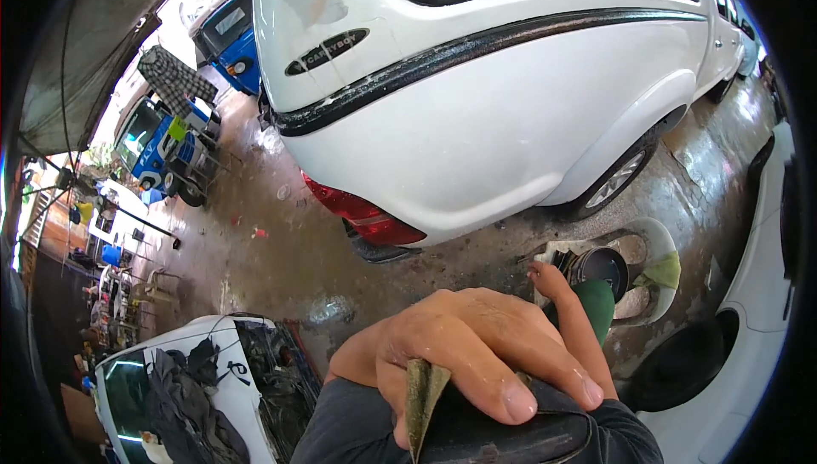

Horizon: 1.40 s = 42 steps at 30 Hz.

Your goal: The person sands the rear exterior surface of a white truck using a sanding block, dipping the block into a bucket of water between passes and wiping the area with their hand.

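Note:
My left hand (477,336) is raised close in front of me, its back toward me and its fingers pointing right and down. It grips a folded olive-brown sheet (425,400) that looks like sandpaper, one corner sticking out between the fingers. Farther down, my right hand (549,280) is small in view beside a round dark pan (602,268). Its fingers look curled together; what they hold, if anything, is too small to make out. The pan stands on a white plastic chair (657,233), with a green cloth (662,271) over the chair's right side.
A white pickup (477,149) with a red tail light (362,210) stands ahead. At right is another white car (749,353). Dark clothing lies on a white vehicle panel (223,379) at lower left. Blue vehicles (145,136) stand farther back on the wet floor (247,251).

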{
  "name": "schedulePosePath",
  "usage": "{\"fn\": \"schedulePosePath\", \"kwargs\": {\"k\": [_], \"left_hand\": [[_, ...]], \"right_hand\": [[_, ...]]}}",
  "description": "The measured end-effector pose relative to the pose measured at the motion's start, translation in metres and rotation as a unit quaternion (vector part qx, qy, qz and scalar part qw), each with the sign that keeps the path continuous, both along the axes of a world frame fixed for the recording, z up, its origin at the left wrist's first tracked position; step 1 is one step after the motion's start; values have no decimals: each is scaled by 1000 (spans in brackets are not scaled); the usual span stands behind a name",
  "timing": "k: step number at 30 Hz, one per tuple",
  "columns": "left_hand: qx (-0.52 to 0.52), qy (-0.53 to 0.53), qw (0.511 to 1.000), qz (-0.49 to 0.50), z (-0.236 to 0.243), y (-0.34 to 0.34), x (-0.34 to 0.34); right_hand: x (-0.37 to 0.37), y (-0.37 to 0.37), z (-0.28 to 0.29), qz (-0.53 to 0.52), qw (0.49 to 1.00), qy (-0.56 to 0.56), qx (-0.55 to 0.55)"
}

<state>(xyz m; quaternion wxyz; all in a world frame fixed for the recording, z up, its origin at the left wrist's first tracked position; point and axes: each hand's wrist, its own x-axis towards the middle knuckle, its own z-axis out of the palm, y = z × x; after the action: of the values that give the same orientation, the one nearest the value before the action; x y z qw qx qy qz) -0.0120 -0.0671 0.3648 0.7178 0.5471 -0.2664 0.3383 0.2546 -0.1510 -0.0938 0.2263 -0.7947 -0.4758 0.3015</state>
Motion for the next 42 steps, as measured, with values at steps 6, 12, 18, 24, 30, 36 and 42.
{"fn": "schedulePosePath", "kwargs": {"k": [6,12,18,24,30,36,42], "left_hand": [[20,-22,1000,8,4,-2,6],[19,-20,999,19,3,-8,5],[15,-30,998,44,10,-12,7],[-10,76,996,41,-25,10,-3],[-163,175,965,105,-124,50,22],[-383,223,884,146,-205,44,18],[-442,266,852,89,-251,33,8]], "right_hand": [[-2,4,5,18,1000,-15,-10],[-5,8,3,4,1000,3,5],[-5,7,-5,17,1000,-11,17],[-7,4,-13,27,998,53,29],[-21,-4,16,-36,993,74,84],[-114,-26,128,-106,936,242,233],[-123,-18,187,15,877,64,475]]}}
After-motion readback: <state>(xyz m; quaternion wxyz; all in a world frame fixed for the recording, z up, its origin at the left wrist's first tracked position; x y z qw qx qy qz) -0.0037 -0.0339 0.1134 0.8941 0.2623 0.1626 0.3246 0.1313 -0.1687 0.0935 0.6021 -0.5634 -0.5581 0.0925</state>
